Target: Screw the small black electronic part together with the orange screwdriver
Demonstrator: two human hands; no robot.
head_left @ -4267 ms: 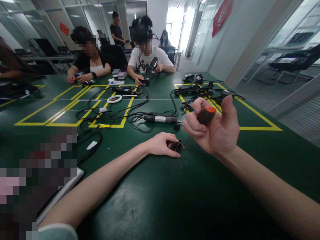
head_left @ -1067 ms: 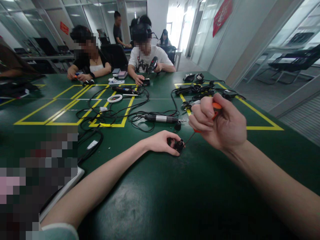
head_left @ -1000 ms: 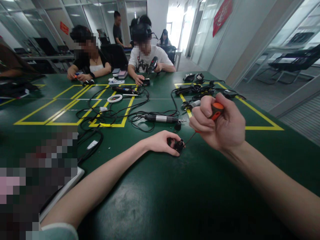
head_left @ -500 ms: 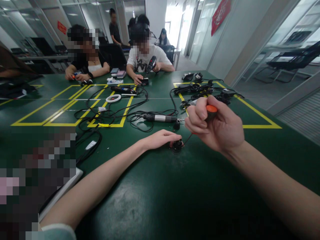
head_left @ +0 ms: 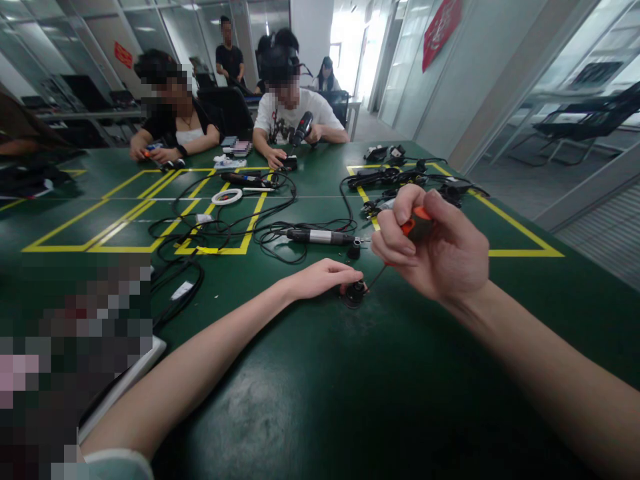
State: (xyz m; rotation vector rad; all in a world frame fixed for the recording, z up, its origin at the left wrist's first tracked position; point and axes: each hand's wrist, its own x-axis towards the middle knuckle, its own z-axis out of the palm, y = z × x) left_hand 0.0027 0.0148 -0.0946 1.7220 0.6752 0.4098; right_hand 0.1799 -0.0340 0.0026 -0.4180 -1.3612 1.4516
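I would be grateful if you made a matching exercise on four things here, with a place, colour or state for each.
Things:
1. screwdriver
2. small black part
3. white ring
4. cylindrical tool

Descriptions:
A. black, with a silver middle section
B. gripped in the right hand
C. lying flat, far from both hands
D. held by the left hand

Pairs: 1-B, 2-D, 3-C, 4-A.

No readable text; pale marks on the large red banner and small red sign illegible.
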